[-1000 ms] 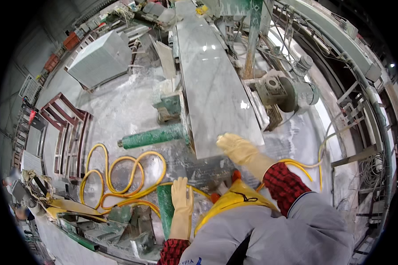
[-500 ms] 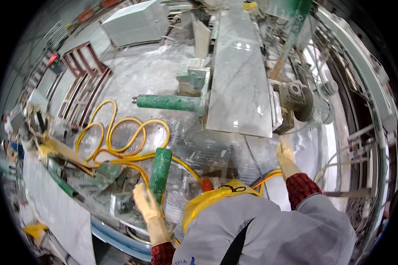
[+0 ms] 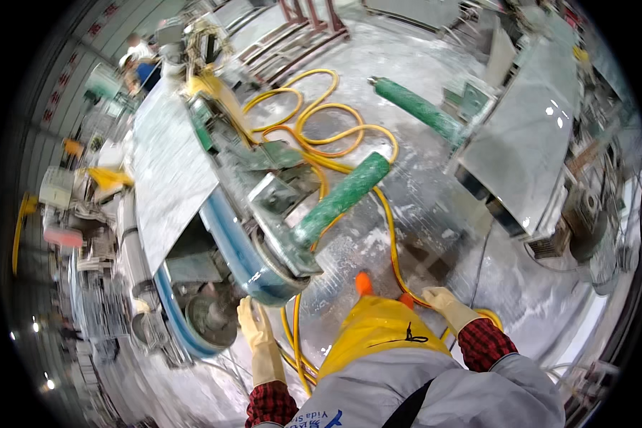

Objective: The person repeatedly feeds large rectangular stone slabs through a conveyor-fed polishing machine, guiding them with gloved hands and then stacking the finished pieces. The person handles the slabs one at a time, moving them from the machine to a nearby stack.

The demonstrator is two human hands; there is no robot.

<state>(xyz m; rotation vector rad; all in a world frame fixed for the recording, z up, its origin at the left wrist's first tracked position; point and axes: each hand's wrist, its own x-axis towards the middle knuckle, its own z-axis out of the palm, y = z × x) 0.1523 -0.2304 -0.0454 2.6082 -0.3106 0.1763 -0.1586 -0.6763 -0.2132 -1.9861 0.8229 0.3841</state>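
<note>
Both my hands wear cream rubber gloves with red-and-black checked sleeves behind them. My left hand (image 3: 257,335) is open and empty, its fingers stretched out just by the rounded end of a blue belt-like band (image 3: 253,250) on the left machine. On that machine lies a pale stone slab (image 3: 171,171), and a green roller (image 3: 346,196) juts out from its side. My right hand (image 3: 451,308) hangs open over the floor right of my yellow apron (image 3: 371,332), holding nothing. A grey-white slab (image 3: 524,121) lies on the right-hand machine, apart from both hands.
A yellow hose (image 3: 394,257) loops across the wet floor and runs close by my orange boots (image 3: 364,283). Another green roller (image 3: 421,110) sticks out from the right machine. A red-brown rack (image 3: 296,43) stands behind. Far left, a person (image 3: 143,68) is by the machinery.
The view has swung left, bringing the left machine nearer the middle. My right hand is now away from the right slab's end, and my left hand is beside the blue band.
</note>
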